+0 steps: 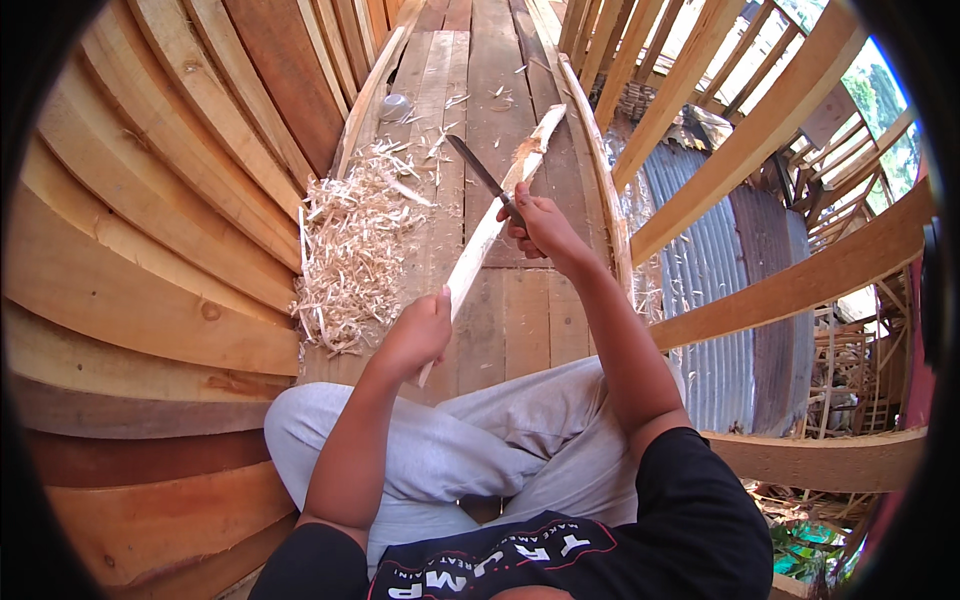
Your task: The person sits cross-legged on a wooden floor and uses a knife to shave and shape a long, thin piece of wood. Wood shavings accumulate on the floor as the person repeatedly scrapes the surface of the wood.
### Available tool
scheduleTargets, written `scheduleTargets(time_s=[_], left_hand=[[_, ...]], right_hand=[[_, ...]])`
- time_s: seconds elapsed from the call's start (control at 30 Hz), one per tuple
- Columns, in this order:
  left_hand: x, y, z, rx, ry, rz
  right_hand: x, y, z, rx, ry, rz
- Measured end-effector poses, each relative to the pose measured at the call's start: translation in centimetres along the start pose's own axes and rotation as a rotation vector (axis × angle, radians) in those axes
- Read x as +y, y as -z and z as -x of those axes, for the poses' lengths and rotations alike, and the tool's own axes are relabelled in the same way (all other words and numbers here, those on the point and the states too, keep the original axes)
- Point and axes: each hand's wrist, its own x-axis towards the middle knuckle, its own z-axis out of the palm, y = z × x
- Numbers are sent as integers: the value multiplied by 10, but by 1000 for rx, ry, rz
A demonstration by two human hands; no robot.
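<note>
A long pale wooden stick [476, 253] slants from near my lap up to the far right, its far end carrying a patch of brown bark. My left hand [422, 330] is closed around its near part. In my right hand [545, 228] is a knife [478, 165] with a dark blade and a dark handle. The blade points to the far left and crosses over the stick. My right fingers are wrapped round the handle, just right of the stick. Whether the edge touches the wood cannot be made out.
A heap of curly wood shavings [350, 240] lies left on the plank floor [505, 310]. Beyond it stands a small clear cup [396, 107]. A board wall [150, 200] rises on the left. Right are slanted posts [740, 170] above corrugated metal sheets [700, 270]. My crossed legs [450, 450] are close below.
</note>
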Motion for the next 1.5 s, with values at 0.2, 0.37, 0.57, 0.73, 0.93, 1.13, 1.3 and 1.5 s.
scheduleTargets(time_s=[0.2, 0.37, 0.57, 0.73, 0.93, 1.13, 1.3, 1.5], left_hand=[[-5, 3, -4, -4, 50, 140], [-4, 9, -6, -137, 114, 485], [-12, 11, -18, -407, 184, 920], [-11, 16, -21, -558, 184, 1020], [-12, 10, -21, -495, 220, 1041], [-3, 6, -26, -459, 238, 1065], [2, 7, -28, -457, 222, 1021], [5, 6, -25, -470, 226, 1062]], right_hand=[[26, 9, 3, 41, 220, 314], [45, 11, 10, -61, 301, 481], [47, -28, 25, 369, 203, 974], [63, -56, 33, 434, 383, 1031], [71, -54, 21, 500, 459, 1035], [66, -45, 10, 537, 493, 1044], [68, -40, 0, 585, 517, 1070], [63, -35, -6, 605, 518, 1085]])
